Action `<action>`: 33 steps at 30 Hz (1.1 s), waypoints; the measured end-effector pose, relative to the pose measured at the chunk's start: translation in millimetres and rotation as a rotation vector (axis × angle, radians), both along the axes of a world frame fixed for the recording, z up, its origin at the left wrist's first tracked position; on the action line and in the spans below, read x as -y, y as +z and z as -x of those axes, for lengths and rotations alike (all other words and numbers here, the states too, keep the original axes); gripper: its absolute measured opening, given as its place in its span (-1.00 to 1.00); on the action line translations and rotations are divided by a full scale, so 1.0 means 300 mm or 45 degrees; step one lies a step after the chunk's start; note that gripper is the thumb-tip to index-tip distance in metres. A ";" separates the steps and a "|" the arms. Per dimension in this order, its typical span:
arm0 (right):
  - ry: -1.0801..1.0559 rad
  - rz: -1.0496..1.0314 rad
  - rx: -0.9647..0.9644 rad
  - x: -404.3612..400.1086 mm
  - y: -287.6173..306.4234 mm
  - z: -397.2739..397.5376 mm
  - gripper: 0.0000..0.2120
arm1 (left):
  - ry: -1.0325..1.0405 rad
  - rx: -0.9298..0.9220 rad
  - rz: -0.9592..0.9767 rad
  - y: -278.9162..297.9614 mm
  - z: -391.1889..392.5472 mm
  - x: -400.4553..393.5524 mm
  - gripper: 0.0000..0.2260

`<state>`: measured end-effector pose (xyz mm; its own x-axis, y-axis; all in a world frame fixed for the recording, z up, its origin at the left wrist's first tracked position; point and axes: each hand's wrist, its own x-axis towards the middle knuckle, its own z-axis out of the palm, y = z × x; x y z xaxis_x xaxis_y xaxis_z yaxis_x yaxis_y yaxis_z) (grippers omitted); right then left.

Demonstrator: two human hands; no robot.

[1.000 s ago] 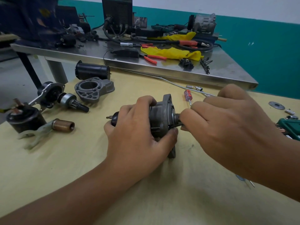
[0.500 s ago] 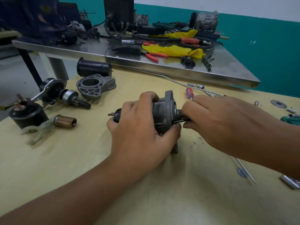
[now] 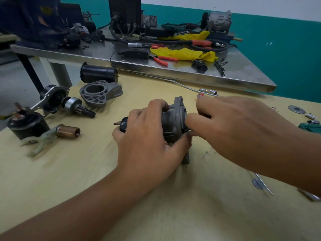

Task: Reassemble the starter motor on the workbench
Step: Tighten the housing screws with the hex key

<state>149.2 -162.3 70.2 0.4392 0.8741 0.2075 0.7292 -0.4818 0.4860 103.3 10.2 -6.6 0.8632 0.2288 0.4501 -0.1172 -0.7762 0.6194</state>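
The starter motor assembly [image 3: 173, 119], a grey cast housing with a flat flange and a dark rounded end bearing a small stud, is held on its side at the middle of the pale wooden surface [image 3: 86, 171]. It is gripped by the left hand [image 3: 147, 141], whose fingers are curled over the top of the housing while the thumb is pressed against the flange edge from below. The right hand [image 3: 231, 127] is brought against the flange face, its fingers bent and its fingertips pressed close to a small dark part at the opening; whether that part is actually pinched cannot be told, since the hand is blurred and the contact is hidden.

To the left on the same surface several loose parts are laid out: a grey nose housing [image 3: 100, 93] with a round bore, a black cylindrical motor casing [image 3: 98, 73] behind it, a pinion drive with a splined shaft [image 3: 76, 106], a black solenoid [image 3: 26, 124] near the edge, and a copper-coloured sleeve [image 3: 68, 131] joined to a pale fork lever [image 3: 41, 141]. Near the right edge a flat washer [image 3: 296, 109] and a long thin rod [image 3: 263, 184] are seen.

Behind, a steel table [image 3: 243, 79] is loaded with yellow cloth [image 3: 184, 53], red-handled pliers [image 3: 162, 60], cables and dark equipment.
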 end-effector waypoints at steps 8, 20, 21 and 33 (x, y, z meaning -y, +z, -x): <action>0.054 -0.071 0.203 0.018 -0.016 -0.005 -0.72 | 0.019 -0.005 0.007 0.003 -0.001 0.006 -0.46; 0.191 -0.194 0.231 0.022 -0.008 -0.038 -0.89 | 0.031 0.012 0.033 -0.001 -0.002 0.010 -0.48; 0.177 -0.210 0.265 0.024 -0.015 -0.040 -0.89 | 0.036 0.013 0.034 -0.002 -0.004 0.010 -0.48; -0.305 -0.318 -0.428 -0.015 0.014 -0.039 -0.70 | 0.061 0.049 -0.013 -0.004 -0.011 0.014 -0.55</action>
